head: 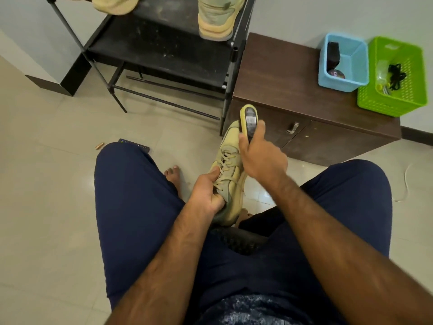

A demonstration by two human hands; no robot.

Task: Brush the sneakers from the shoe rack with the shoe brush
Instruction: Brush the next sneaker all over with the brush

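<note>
Gripping the collar of a yellow sneaker (230,165), the left hand (208,192) has its fingers curled tight around the opening near the laces, holding the shoe toe-away between the person's knees. Right hand (262,158) is closed around the handle of a yellow shoe brush (248,119), with the brush head laid against the sneaker's toe. A pale label sits on the back of the brush, but its print is too blurred to read.

Beyond the hands stands a black shoe rack (164,45); a second yellow sneaker (216,17) rests on an upper shelf near its right post, and another pale shoe (110,4) shows at the top edge. To the right of the rack is a low brown cabinet (293,95), whose worktop carries a blue basket (344,61) and a green basket (396,76) side by side (dark laces lie in the green one). On the tiled floor (46,184), beside the person's left knee, lie a dark remote control (134,144) and a small brass-coloured cylinder (99,145).
</note>
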